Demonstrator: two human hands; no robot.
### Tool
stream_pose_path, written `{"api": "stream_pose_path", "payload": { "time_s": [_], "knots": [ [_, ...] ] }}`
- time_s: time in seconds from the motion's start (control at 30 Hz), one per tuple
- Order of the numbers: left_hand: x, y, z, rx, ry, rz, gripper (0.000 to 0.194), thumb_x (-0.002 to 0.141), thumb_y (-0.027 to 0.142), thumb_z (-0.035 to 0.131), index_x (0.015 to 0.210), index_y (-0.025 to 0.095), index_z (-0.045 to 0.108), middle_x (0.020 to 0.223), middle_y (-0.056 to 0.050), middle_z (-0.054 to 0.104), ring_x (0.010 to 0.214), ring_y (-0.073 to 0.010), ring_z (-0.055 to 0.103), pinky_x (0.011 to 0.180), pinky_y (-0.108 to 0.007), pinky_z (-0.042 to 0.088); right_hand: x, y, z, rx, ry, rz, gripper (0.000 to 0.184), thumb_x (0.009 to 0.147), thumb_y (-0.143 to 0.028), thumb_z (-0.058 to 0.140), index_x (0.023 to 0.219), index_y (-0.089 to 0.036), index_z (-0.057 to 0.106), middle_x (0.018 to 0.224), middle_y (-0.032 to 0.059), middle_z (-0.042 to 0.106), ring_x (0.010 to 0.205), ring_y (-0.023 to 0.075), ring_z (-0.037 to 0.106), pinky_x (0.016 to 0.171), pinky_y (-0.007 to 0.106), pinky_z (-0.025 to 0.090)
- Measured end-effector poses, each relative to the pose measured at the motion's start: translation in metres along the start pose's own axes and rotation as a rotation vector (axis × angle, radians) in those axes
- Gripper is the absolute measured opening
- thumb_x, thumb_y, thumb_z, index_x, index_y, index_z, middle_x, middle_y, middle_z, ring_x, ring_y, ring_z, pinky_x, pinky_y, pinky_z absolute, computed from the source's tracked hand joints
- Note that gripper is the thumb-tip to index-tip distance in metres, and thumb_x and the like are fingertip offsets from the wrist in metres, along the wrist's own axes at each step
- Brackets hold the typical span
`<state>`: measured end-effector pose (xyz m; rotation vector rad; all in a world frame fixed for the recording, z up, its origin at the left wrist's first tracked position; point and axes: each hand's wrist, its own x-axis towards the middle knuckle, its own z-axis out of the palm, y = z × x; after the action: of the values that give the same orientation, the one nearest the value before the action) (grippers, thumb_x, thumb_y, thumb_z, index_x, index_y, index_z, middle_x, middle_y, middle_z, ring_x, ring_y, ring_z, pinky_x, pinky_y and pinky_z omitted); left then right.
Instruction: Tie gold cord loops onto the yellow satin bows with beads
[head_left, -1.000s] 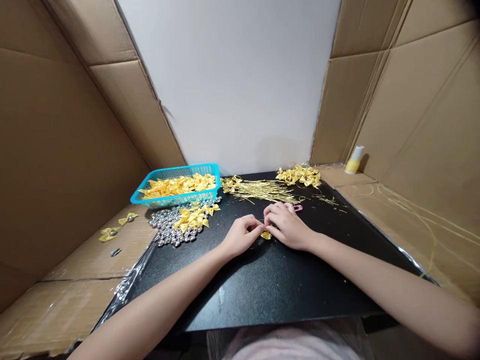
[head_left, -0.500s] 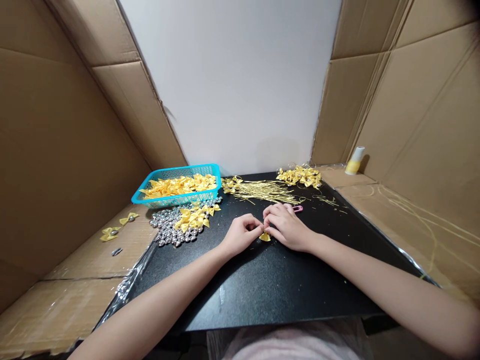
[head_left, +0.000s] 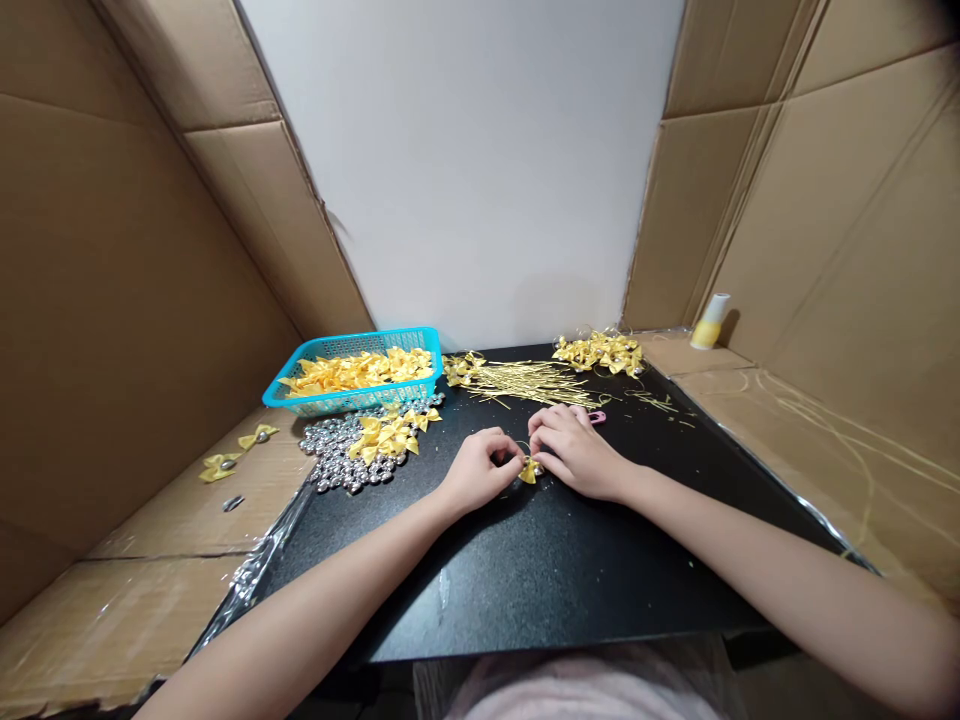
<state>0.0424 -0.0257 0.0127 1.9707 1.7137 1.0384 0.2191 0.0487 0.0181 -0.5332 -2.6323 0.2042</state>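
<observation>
My left hand [head_left: 480,470] and my right hand [head_left: 574,452] meet at the middle of the black table [head_left: 540,570]. Both pinch a small yellow ribbon bow [head_left: 529,470] between their fingertips, just above the tabletop. A thin gold thread seems to loop at the bow, too fine to be sure of. Behind my right hand a pink tool [head_left: 596,417] lies on the table, partly hidden by my fingers.
A turquoise basket [head_left: 300,388] of yellow bows stands at the back left. In front of it lie silver bells [head_left: 337,462] with loose bows [head_left: 386,435] on top. Cut gold threads [head_left: 525,380] and finished bows [head_left: 600,352] lie at the back. A yellow spool [head_left: 709,322] stands at the right. Cardboard walls enclose the table.
The bow has turned a little between my fingertips and sits slightly higher. Both hands stay in the same spot.
</observation>
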Motion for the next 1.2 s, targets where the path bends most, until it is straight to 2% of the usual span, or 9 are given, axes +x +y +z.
{"api": "stream_pose_path", "payload": {
  "time_s": [0.1, 0.17, 0.37, 0.63, 1.2],
  "knots": [
    [-0.0007, 0.0029, -0.0027, 0.017, 0.054, 0.017, 0.018, 0.072, 0.011, 0.058, 0.079, 0.018, 0.072, 0.071, 0.0, 0.056, 0.068, -0.0138, 0.053, 0.064, -0.024, 0.039, 0.0003, 0.0, -0.0002, -0.004, 0.001, 0.002, 0.005, 0.089, -0.019, 0.056, 0.084, -0.018, 0.057, 0.105, 0.0049, 0.057, 0.102, 0.0204, 0.047, 0.091, 0.04, 0.029],
    [-0.0012, 0.0044, -0.0041, 0.02, 0.081, 0.036, 0.017, 0.073, 0.014, 0.06, 0.083, 0.018, 0.073, 0.073, 0.0, 0.055, 0.071, -0.0146, 0.054, 0.065, -0.025, 0.04, 0.0003, -0.0002, -0.0004, -0.007, 0.003, 0.003, 0.005, 0.089, -0.019, 0.057, 0.084, -0.018, 0.057, 0.104, 0.0045, 0.057, 0.102, 0.0202, 0.047, 0.091, 0.04, 0.029],
    [0.0004, 0.0017, -0.0017, -0.008, 0.022, 0.043, 0.018, 0.08, 0.032, 0.063, 0.08, 0.019, 0.075, 0.072, -0.002, 0.059, 0.073, -0.0167, 0.056, 0.068, -0.027, 0.041, 0.0002, -0.0007, 0.0002, 0.0, 0.011, 0.001, 0.005, 0.089, -0.019, 0.056, 0.085, -0.018, 0.056, 0.105, 0.0055, 0.058, 0.103, 0.0211, 0.047, 0.091, 0.04, 0.029],
    [0.0033, -0.0028, 0.0017, -0.029, -0.008, 0.017, 0.016, 0.079, 0.025, 0.06, 0.07, 0.017, 0.07, 0.069, -0.001, 0.06, 0.069, -0.0144, 0.056, 0.065, -0.025, 0.04, 0.001, -0.0007, 0.0014, 0.009, 0.008, 0.003, 0.005, 0.089, -0.018, 0.056, 0.084, -0.018, 0.056, 0.105, 0.0057, 0.058, 0.104, 0.0216, 0.047, 0.092, 0.041, 0.028],
    [0.0025, 0.0024, 0.0012, 0.061, -0.03, 0.0, 0.015, 0.073, 0.016, 0.059, 0.06, 0.017, 0.066, 0.064, 0.0, 0.058, 0.066, -0.0148, 0.053, 0.065, -0.026, 0.039, -0.0001, 0.0011, 0.0019, 0.011, 0.023, 0.001, 0.007, 0.089, -0.017, 0.054, 0.083, -0.018, 0.056, 0.105, 0.0056, 0.058, 0.103, 0.0211, 0.047, 0.092, 0.041, 0.028]
  ]
}}
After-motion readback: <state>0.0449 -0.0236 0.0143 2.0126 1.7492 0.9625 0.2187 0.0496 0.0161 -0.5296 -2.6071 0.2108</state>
